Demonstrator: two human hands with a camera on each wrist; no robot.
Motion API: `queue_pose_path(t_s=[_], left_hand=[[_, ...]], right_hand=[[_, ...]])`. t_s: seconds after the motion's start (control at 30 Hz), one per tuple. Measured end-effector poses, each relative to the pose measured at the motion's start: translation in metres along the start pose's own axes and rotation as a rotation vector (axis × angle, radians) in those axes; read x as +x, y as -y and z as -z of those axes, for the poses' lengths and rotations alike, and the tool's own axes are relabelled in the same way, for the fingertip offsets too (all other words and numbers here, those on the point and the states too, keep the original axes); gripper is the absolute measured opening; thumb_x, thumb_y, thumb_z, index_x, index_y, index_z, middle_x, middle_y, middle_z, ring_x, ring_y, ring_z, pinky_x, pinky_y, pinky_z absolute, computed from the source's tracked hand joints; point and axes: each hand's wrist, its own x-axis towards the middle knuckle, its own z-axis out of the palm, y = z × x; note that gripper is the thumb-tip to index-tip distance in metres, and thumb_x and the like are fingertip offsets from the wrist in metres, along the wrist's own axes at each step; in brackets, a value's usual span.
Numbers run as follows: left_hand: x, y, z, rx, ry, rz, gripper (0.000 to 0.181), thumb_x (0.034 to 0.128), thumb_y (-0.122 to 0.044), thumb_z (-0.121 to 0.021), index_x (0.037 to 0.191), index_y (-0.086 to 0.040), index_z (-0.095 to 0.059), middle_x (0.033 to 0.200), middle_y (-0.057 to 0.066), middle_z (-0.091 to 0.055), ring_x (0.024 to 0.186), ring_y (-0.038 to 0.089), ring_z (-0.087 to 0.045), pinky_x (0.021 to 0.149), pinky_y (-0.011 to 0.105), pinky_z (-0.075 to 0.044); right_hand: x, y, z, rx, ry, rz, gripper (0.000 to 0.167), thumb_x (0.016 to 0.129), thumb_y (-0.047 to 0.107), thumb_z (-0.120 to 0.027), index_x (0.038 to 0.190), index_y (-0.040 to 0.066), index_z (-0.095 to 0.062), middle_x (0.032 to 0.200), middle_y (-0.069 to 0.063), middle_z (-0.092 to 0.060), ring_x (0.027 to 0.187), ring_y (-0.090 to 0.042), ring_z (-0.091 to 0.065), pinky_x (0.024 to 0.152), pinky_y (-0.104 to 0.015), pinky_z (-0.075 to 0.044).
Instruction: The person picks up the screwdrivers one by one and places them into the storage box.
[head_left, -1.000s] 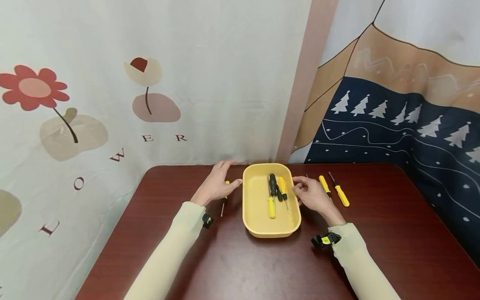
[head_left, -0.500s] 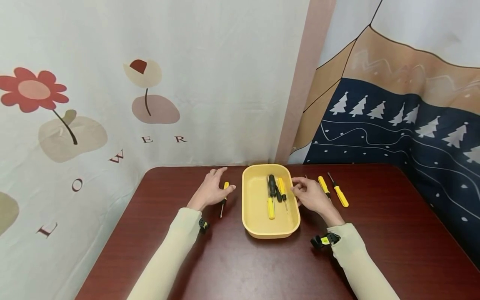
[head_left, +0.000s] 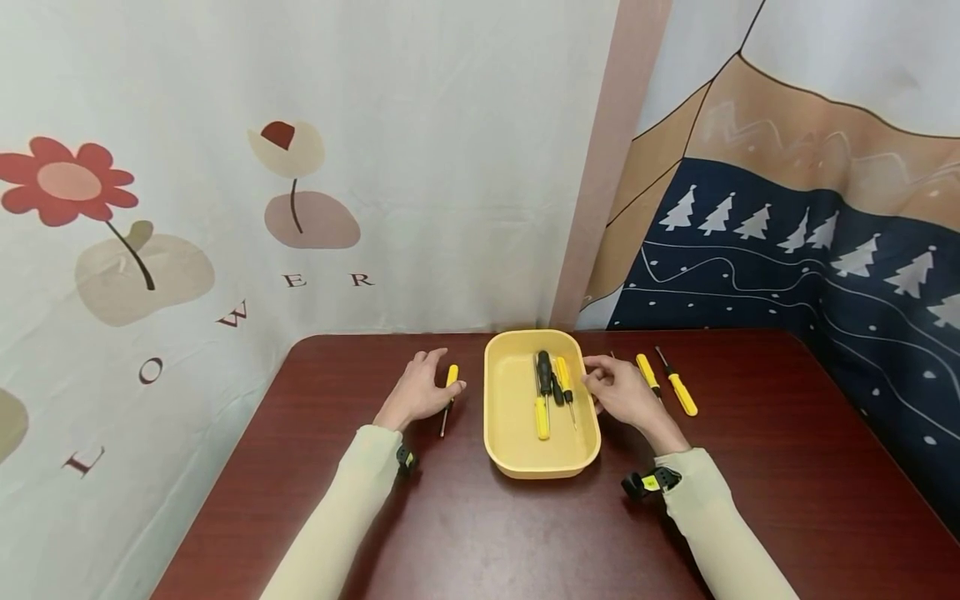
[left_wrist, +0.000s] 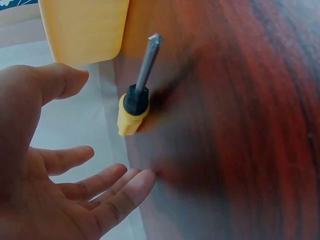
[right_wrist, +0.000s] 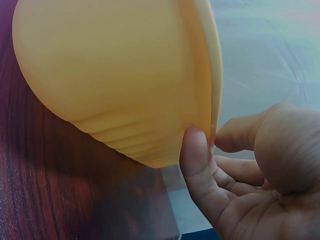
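Observation:
A yellow bin (head_left: 513,454) stands on the table with several yellow and black screwdrivers (head_left: 543,417) inside. My right hand (head_left: 626,392) pinches the bin's right rim; in the right wrist view the thumb and a finger of that hand (right_wrist: 240,175) lie on either side of the bin's rim (right_wrist: 216,75). Left of the bin, a yellow-handled screwdriver (head_left: 452,375) lies on the table. My left hand (head_left: 416,392) is beside it, fingers spread. In the left wrist view, the screwdriver (left_wrist: 135,102) shows beyond the spread fingers of the left hand (left_wrist: 55,170), which hold nothing.
Two more yellow-handled screwdrivers, one nearer (head_left: 647,371) and one farther right (head_left: 681,392), lie right of my right hand. A thin metal tip shows behind that hand. Behind the table's back edge (head_left: 375,335) hangs a printed curtain (head_left: 450,167).
My left hand has moved left and down, away from the bin's left rim to the lone screwdriver. The right hand keeps its place at the bin's right rim.

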Motion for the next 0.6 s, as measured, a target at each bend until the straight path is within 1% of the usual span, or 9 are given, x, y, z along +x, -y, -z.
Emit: queue_pose_path(t_s=[0.13, 0.27, 0.47, 0.6], left_hand=[[0.0007, 0.0017, -0.0027, 0.003, 0.008, 0.025, 0.077, 0.0930, -0.041, -0.071, 0.154, -0.005, -0.041, 0.145, 0.022, -0.049, 0.133, 0.039, -0.051, 0.111, 0.054, -0.047], [0.0015, 0.0014, -0.0048, -0.001, 0.015, 0.040, 0.072, 0.0931, -0.037, -0.072, 0.151, -0.002, -0.046, 0.132, 0.020, -0.056, 0.121, 0.034, -0.059, 0.104, 0.051, -0.051], [0.0033, -0.0010, -0.0045, 0.003, 0.051, 0.074, 0.063, 0.0915, -0.029, -0.076, 0.144, -0.002, -0.053, 0.117, 0.017, -0.062, 0.108, 0.030, -0.060, 0.097, 0.046, -0.053], [0.0054, -0.0021, -0.0034, -0.004, 0.069, 0.093, 0.061, 0.0907, -0.025, -0.077, 0.142, -0.001, -0.054, 0.109, 0.015, -0.064, 0.097, 0.026, -0.061, 0.090, 0.042, -0.055]], right_hand=[[-0.0002, -0.0007, -0.0002, 0.000, 0.003, -0.001, 0.042, 0.104, 0.014, -0.059, 0.143, -0.001, -0.054, 0.102, -0.017, -0.064, 0.068, -0.015, -0.065, 0.067, -0.039, -0.064], [0.0001, -0.0008, 0.0001, 0.001, 0.007, -0.014, 0.042, 0.105, 0.014, -0.059, 0.144, 0.000, -0.054, 0.103, -0.017, -0.064, 0.069, -0.015, -0.065, 0.068, -0.039, -0.064], [0.0009, -0.0008, 0.0000, 0.000, 0.003, -0.027, 0.042, 0.105, 0.016, -0.059, 0.144, 0.002, -0.054, 0.103, -0.016, -0.063, 0.070, -0.016, -0.066, 0.068, -0.039, -0.064], [0.0009, -0.0002, -0.0001, 0.004, 0.005, -0.025, 0.042, 0.105, 0.016, -0.059, 0.144, 0.002, -0.053, 0.103, -0.016, -0.063, 0.070, -0.016, -0.066, 0.069, -0.040, -0.064]])
